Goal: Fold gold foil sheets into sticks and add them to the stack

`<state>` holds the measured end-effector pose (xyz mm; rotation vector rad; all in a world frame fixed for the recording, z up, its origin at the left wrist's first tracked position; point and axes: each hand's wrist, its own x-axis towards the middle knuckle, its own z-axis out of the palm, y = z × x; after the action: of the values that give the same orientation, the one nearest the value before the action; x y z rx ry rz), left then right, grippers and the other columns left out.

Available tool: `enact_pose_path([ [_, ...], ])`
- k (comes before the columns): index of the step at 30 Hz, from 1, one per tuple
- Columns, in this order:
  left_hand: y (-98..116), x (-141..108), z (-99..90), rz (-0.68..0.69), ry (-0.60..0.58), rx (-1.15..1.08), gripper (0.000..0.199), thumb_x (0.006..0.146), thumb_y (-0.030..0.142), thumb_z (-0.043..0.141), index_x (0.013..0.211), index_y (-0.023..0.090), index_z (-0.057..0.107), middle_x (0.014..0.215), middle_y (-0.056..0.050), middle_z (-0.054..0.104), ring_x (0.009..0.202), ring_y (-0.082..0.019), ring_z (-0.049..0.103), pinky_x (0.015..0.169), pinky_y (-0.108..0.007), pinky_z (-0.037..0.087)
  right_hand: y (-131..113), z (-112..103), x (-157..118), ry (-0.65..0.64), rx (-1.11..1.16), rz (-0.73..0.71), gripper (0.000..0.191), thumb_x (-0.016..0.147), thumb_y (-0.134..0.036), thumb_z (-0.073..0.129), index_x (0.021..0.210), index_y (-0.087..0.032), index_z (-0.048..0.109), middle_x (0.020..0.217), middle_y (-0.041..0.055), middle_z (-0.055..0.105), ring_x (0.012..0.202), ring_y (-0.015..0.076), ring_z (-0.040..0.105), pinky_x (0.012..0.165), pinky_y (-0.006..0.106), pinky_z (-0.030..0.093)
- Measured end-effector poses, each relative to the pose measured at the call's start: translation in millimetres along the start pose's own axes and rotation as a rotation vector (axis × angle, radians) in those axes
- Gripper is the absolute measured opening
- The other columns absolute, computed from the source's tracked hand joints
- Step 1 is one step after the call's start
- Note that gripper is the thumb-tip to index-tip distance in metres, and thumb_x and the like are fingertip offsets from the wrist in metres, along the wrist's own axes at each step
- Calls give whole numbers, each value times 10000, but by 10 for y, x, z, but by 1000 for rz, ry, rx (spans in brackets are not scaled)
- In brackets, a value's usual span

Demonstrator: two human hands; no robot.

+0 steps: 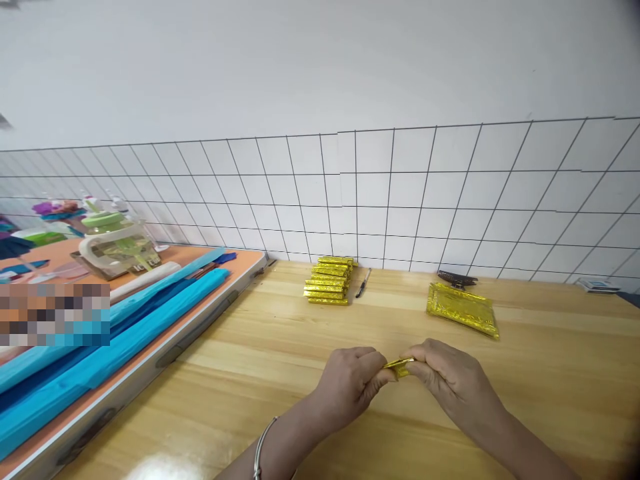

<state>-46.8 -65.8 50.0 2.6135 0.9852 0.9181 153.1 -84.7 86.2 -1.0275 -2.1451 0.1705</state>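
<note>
Pinched between both hands is a small folded piece of gold foil (400, 366), held above the wooden table. My left hand (353, 383) grips its left end with thumb and fingers; a silver bangle circles that wrist. At the foil's right end, my right hand (450, 380) pinches it the same way. Several narrow gold foil strips (327, 283) lie in an overlapping row near the wall. A flat gold foil sheet or packet (461, 310) rests beyond my right hand.
A pen (363, 283) lies right of the strips. A dark clip-like object (456, 278) sits behind the gold packet. On the left, an orange-topped table (255, 257) bears blue rolls (165, 323) and a green-lidded jug (113, 243). A tiled wall (375, 193) stands behind.
</note>
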Motion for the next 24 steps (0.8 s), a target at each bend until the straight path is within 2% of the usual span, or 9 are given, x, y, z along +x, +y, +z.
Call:
enact_pose_path([
  [4, 1, -1, -13, -23, -20, -52, 446, 944, 456, 257, 677, 172, 474, 577, 5, 475, 508, -105, 412, 489, -219, 245, 27, 44, -29, 66, -35, -48, 184, 908, -251, 429, 819, -206, 585, 591, -20, 539, 528, 104, 514, 495, 209, 388],
  [7, -30, 15, -74, -121, -53, -192, 429, 921, 477, 334, 673, 162, 488, 605, 10, 477, 542, -97, 425, 503, -205, 273, 74, 9, -42, 98, -11, 25, 174, 907, -261, 429, 834, -214, 580, 614, -20, 565, 535, 106, 528, 499, 207, 395],
  [11, -96, 54, -166, -317, -68, -552, 349, 867, 449, 479, 706, 147, 545, 626, 8, 508, 585, -95, 449, 539, -193, 330, 176, -86, -47, 155, -14, 138, 181, 898, -305, 435, 866, -227, 595, 633, -18, 590, 540, 118, 551, 503, 216, 421],
  [14, -135, 72, -176, -432, -5, -911, 269, 790, 402, 611, 760, 137, 578, 640, -3, 565, 606, -99, 483, 590, -210, 374, 248, -122, -50, 208, -10, 161, 195, 885, -332, 441, 868, -237, 611, 660, -12, 628, 568, 134, 591, 513, 221, 450],
  [17, -171, 81, -146, -525, 89, -1150, 253, 710, 347, 707, 779, 131, 595, 647, -17, 617, 573, -89, 478, 576, -212, 370, 313, -127, -61, 222, -7, 179, 189, 877, -349, 450, 884, -250, 610, 693, -8, 651, 615, 151, 621, 528, 228, 471],
  [20, -207, 93, -126, -568, 203, -1213, 232, 700, 330, 716, 766, 132, 616, 646, -25, 637, 570, -92, 494, 553, -209, 361, 390, -118, -78, 195, -24, 190, 170, 874, -352, 463, 918, -263, 601, 725, -9, 659, 647, 156, 627, 543, 235, 476],
  [24, -244, 112, -143, -570, 306, -1042, 200, 723, 329, 691, 755, 135, 653, 649, -26, 638, 603, -108, 523, 569, -220, 393, 523, -75, -93, 96, -32, 207, 174, 879, -362, 460, 931, -264, 595, 753, -11, 664, 680, 158, 633, 549, 239, 474],
])
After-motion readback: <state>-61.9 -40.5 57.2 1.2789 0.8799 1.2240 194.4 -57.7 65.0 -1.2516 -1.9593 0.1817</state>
